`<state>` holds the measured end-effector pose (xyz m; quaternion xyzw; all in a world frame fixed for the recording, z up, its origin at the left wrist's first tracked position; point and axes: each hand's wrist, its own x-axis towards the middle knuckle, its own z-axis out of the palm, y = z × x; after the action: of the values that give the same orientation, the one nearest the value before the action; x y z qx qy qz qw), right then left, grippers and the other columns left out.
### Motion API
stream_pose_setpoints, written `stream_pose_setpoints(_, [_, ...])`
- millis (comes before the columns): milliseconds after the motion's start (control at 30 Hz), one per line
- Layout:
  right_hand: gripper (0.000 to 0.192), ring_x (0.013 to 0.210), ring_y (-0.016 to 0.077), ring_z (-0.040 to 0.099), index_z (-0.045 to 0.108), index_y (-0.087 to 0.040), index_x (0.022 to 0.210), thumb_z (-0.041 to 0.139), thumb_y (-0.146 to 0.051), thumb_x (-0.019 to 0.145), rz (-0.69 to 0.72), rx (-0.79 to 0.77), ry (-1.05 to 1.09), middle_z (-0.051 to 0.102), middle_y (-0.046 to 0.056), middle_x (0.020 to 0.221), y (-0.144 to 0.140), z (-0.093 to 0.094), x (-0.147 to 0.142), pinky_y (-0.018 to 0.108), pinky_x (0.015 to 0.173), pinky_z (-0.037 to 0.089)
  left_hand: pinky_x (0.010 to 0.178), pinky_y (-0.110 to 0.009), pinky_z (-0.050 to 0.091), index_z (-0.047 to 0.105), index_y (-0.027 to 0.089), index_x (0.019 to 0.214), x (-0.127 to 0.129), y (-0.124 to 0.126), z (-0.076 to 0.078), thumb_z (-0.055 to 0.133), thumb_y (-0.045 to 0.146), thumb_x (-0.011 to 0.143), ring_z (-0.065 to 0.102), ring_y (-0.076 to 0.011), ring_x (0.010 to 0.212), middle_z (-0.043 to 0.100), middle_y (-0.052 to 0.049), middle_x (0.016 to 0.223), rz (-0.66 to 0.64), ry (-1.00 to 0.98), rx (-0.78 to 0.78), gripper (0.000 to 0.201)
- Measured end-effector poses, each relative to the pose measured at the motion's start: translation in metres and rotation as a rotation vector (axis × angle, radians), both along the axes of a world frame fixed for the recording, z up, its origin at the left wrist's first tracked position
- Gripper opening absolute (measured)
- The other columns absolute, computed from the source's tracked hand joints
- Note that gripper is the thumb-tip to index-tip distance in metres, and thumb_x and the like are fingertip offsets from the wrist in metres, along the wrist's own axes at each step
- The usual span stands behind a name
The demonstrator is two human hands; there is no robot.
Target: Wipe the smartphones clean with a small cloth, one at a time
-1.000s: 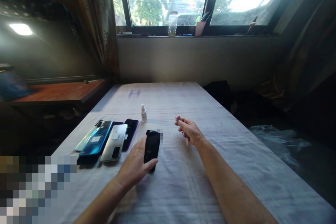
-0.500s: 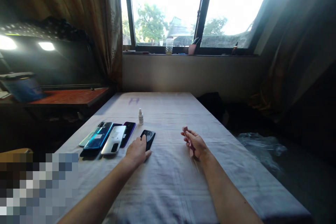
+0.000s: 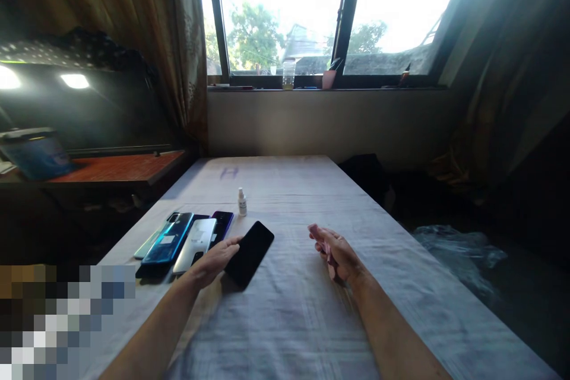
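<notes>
A black smartphone (image 3: pixel 250 255) is tilted up off the sheet, its dark screen facing me, with my left hand (image 3: pixel 214 261) closed round its left edge. To the right, my right hand (image 3: pixel 341 255) is closed on a folded pink cloth (image 3: pixel 327 246) whose end sticks out past the fingers. Left of my left hand lie several phones: a blue one (image 3: pixel 171 237), a silver one (image 3: pixel 196 243) and a dark purple one (image 3: pixel 224 222) among them. A small white bottle (image 3: pixel 242 203) stands upright just beyond the black smartphone.
The white-sheeted surface (image 3: pixel 285 184) reaches to the wall under a window. At the left, a red-topped desk (image 3: pixel 129 166) carries a blue tub (image 3: pixel 38 154) and a monitor (image 3: pixel 111 107). Clear plastic wrap (image 3: pixel 458 249) lies beyond the right edge.
My left hand has lifted the black smartphone and turned it from its back to its screen side. The right hand stays in about the same place, still holding the pink cloth.
</notes>
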<state>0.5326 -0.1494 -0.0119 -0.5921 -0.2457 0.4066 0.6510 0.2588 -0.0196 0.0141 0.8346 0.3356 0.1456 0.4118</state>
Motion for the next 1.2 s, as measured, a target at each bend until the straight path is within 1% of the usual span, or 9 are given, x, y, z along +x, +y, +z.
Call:
stream_pose_setpoints(100, [0.036, 0.052, 0.0098, 0.052, 0.075, -0.018, 0.087, 0.076, -0.050, 0.072, -0.023, -0.006, -0.067, 0.071, 0.006, 0.083, 0.003, -0.003, -0.002, 0.018, 0.036, 0.034, 0.081, -0.039, 0.058, 0.068, 0.015, 0.119, 0.002, 0.003, -0.011, 0.056, 0.041, 0.100, 0.072, -0.0215, 0.092, 0.073, -0.008, 0.108, 0.010, -0.016, 0.025, 0.034])
stream_pose_setpoints(267, [0.046, 0.048, 0.0102, 0.050, 0.075, -0.018, 0.097, 0.077, -0.055, 0.069, 0.001, -0.013, -0.233, 0.069, 0.003, 0.074, 0.007, -0.009, -0.007, 0.018, 0.033, 0.029, 0.102, -0.043, 0.048, 0.071, 0.020, 0.121, -0.002, -0.005, -0.026, 0.060, 0.045, 0.088, 0.064, -0.0304, 0.116, 0.071, -0.011, 0.121, 0.067, 0.002, 0.200, 0.043])
stream_pose_setpoints(400, [0.034, 0.056, 0.0139, 0.059, 0.074, -0.019, 0.089, 0.073, -0.051, 0.076, 0.070, 0.030, -0.415, 0.070, 0.002, 0.072, 0.015, -0.016, -0.013, 0.022, 0.045, 0.044, 0.112, -0.056, 0.036, 0.060, 0.022, 0.136, -0.022, -0.023, -0.042, 0.079, 0.051, 0.069, 0.051, -0.0399, 0.131, 0.060, -0.014, 0.140, 0.138, 0.074, 0.287, 0.076])
stream_pose_setpoints(467, [0.028, 0.064, 0.0164, 0.063, 0.073, -0.020, 0.080, 0.071, -0.047, 0.078, 0.111, 0.071, -0.519, 0.071, 0.003, 0.073, 0.022, -0.021, -0.016, 0.025, 0.057, 0.051, 0.113, -0.058, 0.034, 0.060, 0.022, 0.135, -0.031, -0.031, -0.049, 0.083, 0.048, 0.062, 0.048, -0.0425, 0.134, 0.058, -0.015, 0.141, 0.155, 0.117, 0.323, 0.081])
stream_pose_setpoints(600, [0.018, 0.076, 0.0196, 0.068, 0.076, -0.021, 0.085, 0.064, -0.034, 0.084, 0.181, 0.150, -0.733, 0.074, 0.005, 0.083, 0.036, -0.028, -0.022, 0.030, 0.071, 0.053, 0.109, -0.053, 0.041, 0.059, 0.024, 0.135, -0.037, -0.032, -0.057, 0.079, 0.044, 0.067, 0.051, -0.0384, 0.130, 0.058, -0.011, 0.138, 0.105, 0.211, 0.487, 0.073])
stream_pose_setpoints(733, [0.023, 0.084, 0.0192, 0.069, 0.077, -0.023, 0.093, 0.055, -0.022, 0.089, 0.237, 0.214, -0.921, 0.074, 0.006, 0.091, 0.041, -0.030, -0.026, 0.030, 0.078, 0.054, 0.108, -0.048, 0.043, 0.056, 0.027, 0.138, -0.038, -0.022, -0.059, 0.076, 0.037, 0.069, 0.053, -0.0357, 0.127, 0.058, -0.009, 0.138, 0.024, 0.195, 0.544, 0.073])
stream_pose_setpoints(867, [0.025, 0.087, 0.0191, 0.069, 0.077, -0.025, 0.097, 0.055, -0.016, 0.090, 0.266, 0.251, -1.089, 0.073, 0.006, 0.096, 0.035, -0.032, -0.029, 0.030, 0.079, 0.055, 0.109, -0.046, 0.042, 0.052, 0.025, 0.143, -0.042, -0.017, -0.063, 0.074, 0.035, 0.070, 0.051, -0.0359, 0.130, 0.055, -0.010, 0.142, -0.021, 0.171, 0.579, 0.077])
stream_pose_setpoints(967, [0.029, 0.089, 0.0197, 0.068, 0.077, -0.024, 0.099, 0.053, -0.011, 0.089, 0.274, 0.283, -1.182, 0.072, 0.006, 0.097, 0.030, -0.034, -0.028, 0.031, 0.079, 0.056, 0.111, -0.049, 0.040, 0.051, 0.020, 0.144, -0.042, -0.018, -0.067, 0.075, 0.040, 0.071, 0.050, -0.0376, 0.132, 0.055, -0.013, 0.142, 0.010, 0.173, 0.574, 0.080])
stream_pose_setpoints(1200, [0.033, 0.088, 0.0190, 0.068, 0.076, -0.024, 0.099, 0.052, -0.005, 0.088, 0.293, 0.342, -1.316, 0.073, 0.006, 0.094, 0.006, -0.033, -0.026, 0.030, 0.081, 0.056, 0.109, -0.051, 0.041, 0.056, 0.022, 0.138, -0.035, -0.019, -0.064, 0.072, 0.046, 0.075, 0.052, -0.0364, 0.129, 0.057, -0.013, 0.138, 0.023, 0.145, 0.563, 0.069])
